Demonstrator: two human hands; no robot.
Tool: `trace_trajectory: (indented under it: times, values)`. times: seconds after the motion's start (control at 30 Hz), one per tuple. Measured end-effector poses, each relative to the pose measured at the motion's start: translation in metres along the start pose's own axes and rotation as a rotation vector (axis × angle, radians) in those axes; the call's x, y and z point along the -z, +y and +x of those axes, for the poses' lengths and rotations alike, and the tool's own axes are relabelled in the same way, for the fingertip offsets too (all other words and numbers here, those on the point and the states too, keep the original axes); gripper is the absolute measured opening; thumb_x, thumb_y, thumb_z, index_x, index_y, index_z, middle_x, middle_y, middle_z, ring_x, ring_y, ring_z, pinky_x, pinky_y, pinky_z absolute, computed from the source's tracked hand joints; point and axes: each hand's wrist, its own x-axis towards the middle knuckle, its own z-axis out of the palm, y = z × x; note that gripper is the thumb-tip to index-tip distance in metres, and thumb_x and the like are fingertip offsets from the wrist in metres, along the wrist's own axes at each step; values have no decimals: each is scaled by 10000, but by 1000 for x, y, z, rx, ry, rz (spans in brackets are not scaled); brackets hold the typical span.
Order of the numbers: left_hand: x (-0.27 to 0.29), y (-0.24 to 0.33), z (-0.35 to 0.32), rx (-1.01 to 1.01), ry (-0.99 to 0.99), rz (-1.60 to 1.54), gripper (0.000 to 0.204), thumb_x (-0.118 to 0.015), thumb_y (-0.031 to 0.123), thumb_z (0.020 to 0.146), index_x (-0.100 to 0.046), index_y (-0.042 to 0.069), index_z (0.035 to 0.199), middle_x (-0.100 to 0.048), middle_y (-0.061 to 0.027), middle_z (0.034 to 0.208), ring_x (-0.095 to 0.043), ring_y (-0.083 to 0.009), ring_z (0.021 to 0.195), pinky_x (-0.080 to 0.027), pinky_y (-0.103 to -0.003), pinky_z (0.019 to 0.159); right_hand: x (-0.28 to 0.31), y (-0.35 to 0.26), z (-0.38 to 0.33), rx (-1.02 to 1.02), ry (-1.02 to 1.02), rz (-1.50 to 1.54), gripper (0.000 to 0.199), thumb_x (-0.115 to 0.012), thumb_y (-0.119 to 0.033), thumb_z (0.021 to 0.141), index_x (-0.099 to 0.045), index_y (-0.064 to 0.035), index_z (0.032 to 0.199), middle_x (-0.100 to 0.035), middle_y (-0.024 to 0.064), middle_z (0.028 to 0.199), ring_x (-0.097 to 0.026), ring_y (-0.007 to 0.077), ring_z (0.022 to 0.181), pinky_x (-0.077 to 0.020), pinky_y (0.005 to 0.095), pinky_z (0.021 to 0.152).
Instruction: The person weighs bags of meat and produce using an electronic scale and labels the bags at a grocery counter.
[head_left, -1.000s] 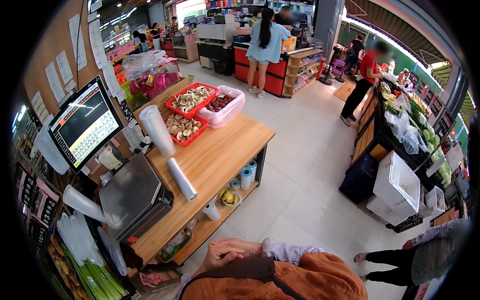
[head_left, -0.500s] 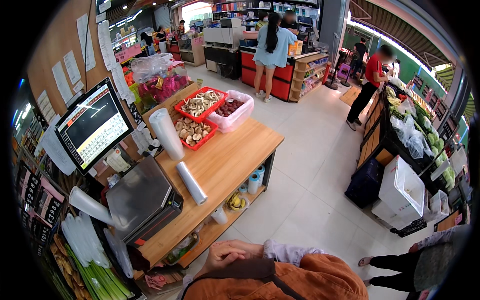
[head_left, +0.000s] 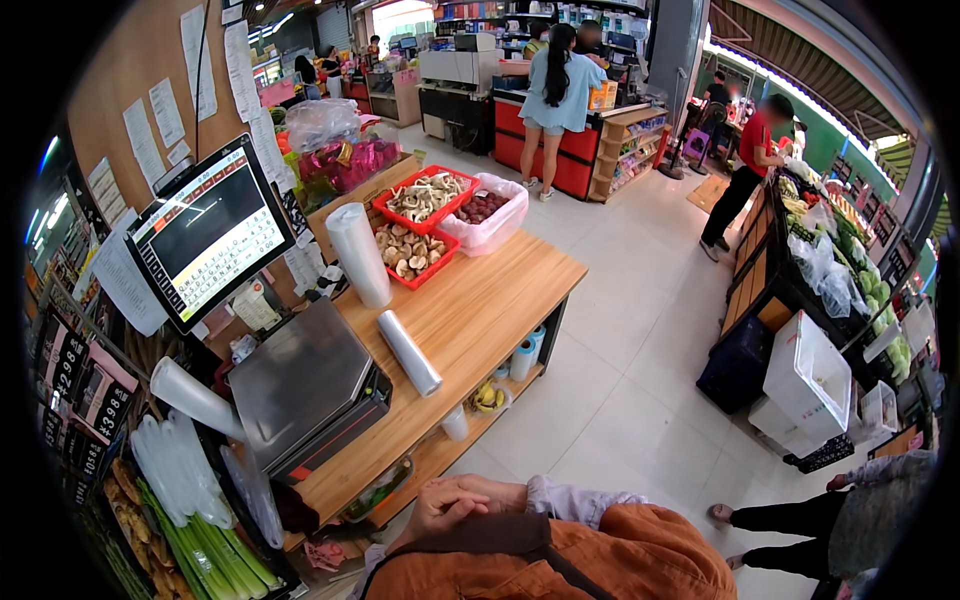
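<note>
My left hand (head_left: 436, 512) and my right hand (head_left: 488, 492) are clasped together in front of my waist, fingers folded over each other. No tool or item shows in them, though the inside of the clasp is hidden. Just beyond them stands a wooden counter (head_left: 500, 290). On it are a flat metal weighing scale (head_left: 305, 375), a lying roll of clear plastic bags (head_left: 409, 353) and an upright roll (head_left: 358, 255). Behind these sit a red basket of sliced-looking mushrooms (head_left: 408, 252), another red basket of pale mushrooms (head_left: 428, 197) and a pink-lined box of dark red fruit (head_left: 482, 209).
A touch screen (head_left: 215, 225) rises behind the scale. Green celery-like stalks (head_left: 205, 545) lie at lower left. White foam boxes (head_left: 808, 375) stand at right by a vegetable stand, where a person in red (head_left: 752, 145) works. Another person's legs (head_left: 785, 535) are at lower right.
My view has turned slightly left, so the counter, scale and screen sit farther right in the picture. My clasped hands keep the same pose.
</note>
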Motion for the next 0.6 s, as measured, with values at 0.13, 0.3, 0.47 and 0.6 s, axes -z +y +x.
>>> trace_trajectory:
  times: [0.13,0.3,0.47,0.6]
  values:
    - [4,2,-6,7,-5,-29,290,-550,273,902,-695,22,895,-690,-37,742,-626,-117,663,-454,-238,630,12,14,17,51,-18,-95,158,-394,-204,982,-541,-147,993,-502,-65,611,-449,20,437,-341,141,363]
    - [8,0,-11,-25,-30,-56,343,-518,272,940,-672,-33,966,-684,-62,792,-577,-78,623,-444,-199,557,-10,6,7,-27,-3,56,149,-401,-199,979,-533,-132,980,-510,-60,611,-452,24,427,-354,146,355]
    - [4,3,-8,35,-41,-143,333,-518,262,941,-669,-33,970,-685,-62,791,-570,-72,625,-442,-196,563,-21,-2,-6,-38,17,133,158,-391,-193,984,-527,-115,1004,-521,-60,616,-467,24,429,-379,144,360]
    - [-1,4,-6,67,-30,-163,324,-520,257,940,-668,-29,975,-687,-62,794,-566,-67,623,-441,-193,566,-19,-5,-11,-41,34,127,158,-389,-183,985,-523,-109,1025,-524,-62,611,-476,20,435,-384,140,359]
